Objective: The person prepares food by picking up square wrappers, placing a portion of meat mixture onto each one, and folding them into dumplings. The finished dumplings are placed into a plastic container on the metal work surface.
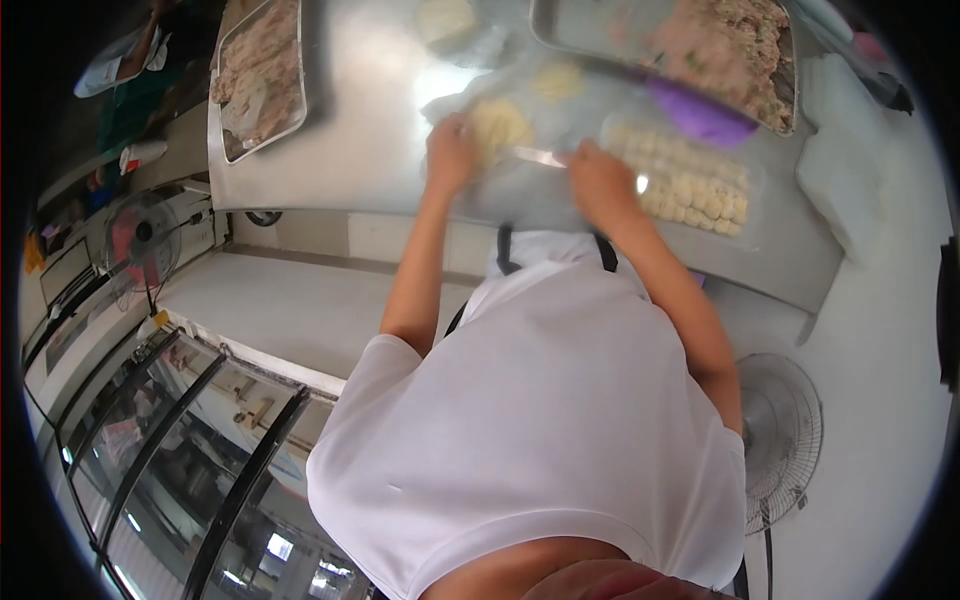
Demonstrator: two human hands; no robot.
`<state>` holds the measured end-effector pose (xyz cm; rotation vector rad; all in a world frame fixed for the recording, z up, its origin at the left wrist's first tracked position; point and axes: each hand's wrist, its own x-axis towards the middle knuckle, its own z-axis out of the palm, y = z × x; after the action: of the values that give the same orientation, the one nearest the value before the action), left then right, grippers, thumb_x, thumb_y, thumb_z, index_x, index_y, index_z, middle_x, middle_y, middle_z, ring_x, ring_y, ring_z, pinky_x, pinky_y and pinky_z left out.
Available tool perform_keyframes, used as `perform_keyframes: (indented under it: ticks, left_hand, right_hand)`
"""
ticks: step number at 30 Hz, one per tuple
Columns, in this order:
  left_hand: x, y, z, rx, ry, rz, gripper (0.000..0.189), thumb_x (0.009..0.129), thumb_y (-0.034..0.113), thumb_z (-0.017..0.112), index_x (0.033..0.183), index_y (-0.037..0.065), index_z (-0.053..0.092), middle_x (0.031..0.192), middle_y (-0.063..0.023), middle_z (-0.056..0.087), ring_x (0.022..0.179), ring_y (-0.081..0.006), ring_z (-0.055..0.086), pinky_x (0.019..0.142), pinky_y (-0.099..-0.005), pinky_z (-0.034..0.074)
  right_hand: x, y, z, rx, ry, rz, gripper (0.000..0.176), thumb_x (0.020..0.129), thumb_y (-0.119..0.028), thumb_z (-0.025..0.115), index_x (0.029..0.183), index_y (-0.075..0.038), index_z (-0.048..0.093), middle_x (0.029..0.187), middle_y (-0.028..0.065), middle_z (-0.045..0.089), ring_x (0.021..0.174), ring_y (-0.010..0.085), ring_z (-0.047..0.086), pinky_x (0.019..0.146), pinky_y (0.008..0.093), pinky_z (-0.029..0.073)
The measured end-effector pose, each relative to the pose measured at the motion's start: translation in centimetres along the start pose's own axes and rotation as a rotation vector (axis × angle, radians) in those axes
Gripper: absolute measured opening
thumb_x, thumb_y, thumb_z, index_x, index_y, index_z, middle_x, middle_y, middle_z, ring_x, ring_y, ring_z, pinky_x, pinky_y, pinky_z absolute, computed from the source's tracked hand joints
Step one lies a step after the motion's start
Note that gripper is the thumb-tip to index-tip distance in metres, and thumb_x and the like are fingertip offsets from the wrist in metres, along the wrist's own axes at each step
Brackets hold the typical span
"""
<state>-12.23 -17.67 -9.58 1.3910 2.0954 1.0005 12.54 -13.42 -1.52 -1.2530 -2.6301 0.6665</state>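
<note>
Bare table [365, 125] gives passage between left tray [301, 65] and left hand [450, 155]. Dough pieces [695, 203] obstruct just beside the right hand [600, 188].

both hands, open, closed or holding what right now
Left hand: beside a pale yellow, dough-like piece; blur hides its grip.
Right hand: closed, holding a flat, silver-coloured blade.

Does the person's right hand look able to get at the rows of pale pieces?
Probably yes: the right hand is close beside the pale pieces and no barrier shows, though it holds a utensil.
</note>
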Motion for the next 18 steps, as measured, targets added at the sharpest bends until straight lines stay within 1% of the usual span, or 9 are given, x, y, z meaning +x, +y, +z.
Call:
perform_keyframes:
  ticks: [3,6,8,10,11,14,16,17,18]
  left_hand:
    - [0.7,-4.5,-1.0,-0.361,0.12,-0.161,0.015,0.094,0.011,0.05,0.096,0.002,0.062,0.089,-0.0067,0.064,0.081,-0.0163,0.061,0.07,-0.0298,0.048]
    - [1.8,-2.2,-3.9,-0.679,0.181,-0.301,0.016,0.094,0.009,0.048,0.102,0.001,0.059,0.096,-0.0065,0.063,0.088,-0.0193,0.061,0.077,-0.0315,0.05]
    - [2.7,-1.2,-4.8,-0.977,0.358,-0.338,0.019,0.097,0.009,0.044,0.107,-0.003,0.055,0.1,-0.0102,0.062,0.093,-0.0204,0.061,0.081,-0.0326,0.052]
    - [3.2,-0.6,-5.3,-0.967,0.321,-0.419,0.021,0.098,0.01,0.043,0.109,-0.004,0.054,0.103,-0.0118,0.062,0.094,-0.021,0.061,0.083,-0.0333,0.052]
    - [3.3,-0.5,-5.4,-0.941,0.287,-0.508,0.023,0.099,0.011,0.042,0.111,-0.005,0.053,0.105,-0.0133,0.062,0.096,-0.0215,0.061,0.085,-0.034,0.052]
    - [3.2,0.0,-4.1,-0.97,0.177,-0.528,0.028,0.097,0.015,0.046,0.114,-0.006,0.055,0.108,-0.0136,0.062,0.097,-0.0212,0.059,0.083,-0.0329,0.049]
    - [3.3,0.6,-2.8,-0.999,0.148,-0.528,0.027,0.098,0.015,0.046,0.115,-0.004,0.055,0.109,-0.0127,0.061,0.098,-0.0214,0.059,0.086,-0.0342,0.049]
    - [3.2,1.4,-2.3,-1.177,0.053,-0.597,0.025,0.098,0.014,0.047,0.115,-0.002,0.055,0.109,-0.0123,0.062,0.098,-0.0205,0.061,0.086,-0.033,0.051]
    - [3.2,2.3,-1.8,-1.352,-0.044,-0.664,0.022,0.099,0.014,0.048,0.114,-0.001,0.055,0.108,-0.0118,0.063,0.099,-0.0197,0.063,0.087,-0.0318,0.052]
  right_hand:
    - [-0.5,-0.4,-0.7,-0.018,-0.083,0.074,0.03,0.08,-0.004,0.055,0.103,-0.013,0.071,0.09,0.0081,0.059,0.084,0.0273,0.063,0.071,0.0396,0.052]
    - [-0.9,1.1,-2.5,0.042,-0.134,0.081,0.032,0.082,-0.003,0.054,0.111,-0.011,0.066,0.095,0.0102,0.06,0.093,0.0289,0.061,0.076,0.0394,0.051]
    - [-0.5,1.9,-6.1,0.533,-0.164,0.192,0.035,0.085,-0.002,0.052,0.118,-0.009,0.059,0.103,0.0131,0.062,0.098,0.0309,0.059,0.081,0.0389,0.05]
    - [-0.6,6.0,-9.0,0.532,-0.125,0.068,0.036,0.086,-0.003,0.05,0.121,-0.009,0.055,0.107,0.0146,0.063,0.096,0.0324,0.059,0.083,0.0381,0.049]
    - [-0.7,8.6,-10.6,0.327,-0.068,0.075,0.035,0.085,-0.003,0.049,0.12,-0.008,0.057,0.106,0.0151,0.064,0.097,0.0326,0.06,0.084,0.0388,0.049]
    - [0.2,13.1,-16.7,-0.4,0.213,-0.018,0.028,0.083,-0.003,0.048,0.107,-0.007,0.061,0.099,0.0158,0.066,0.095,0.0333,0.064,0.08,0.0426,0.051]
    - [1.3,12.5,-20.0,-0.547,0.098,0.099,0.023,0.083,-0.003,0.048,0.101,-0.006,0.061,0.097,0.0156,0.066,0.092,0.0342,0.065,0.077,0.044,0.051]
    - [1.6,12.4,-20.6,-0.686,-0.026,0.211,0.019,0.082,-0.002,0.047,0.094,-0.005,0.061,0.094,0.0154,0.067,0.089,0.0351,0.065,0.073,0.0455,0.052]
    - [1.9,12.8,-20.6,-0.686,-0.021,0.212,0.019,0.082,-0.002,0.047,0.094,-0.005,0.061,0.094,0.0154,0.067,0.089,0.0351,0.065,0.073,0.0455,0.052]
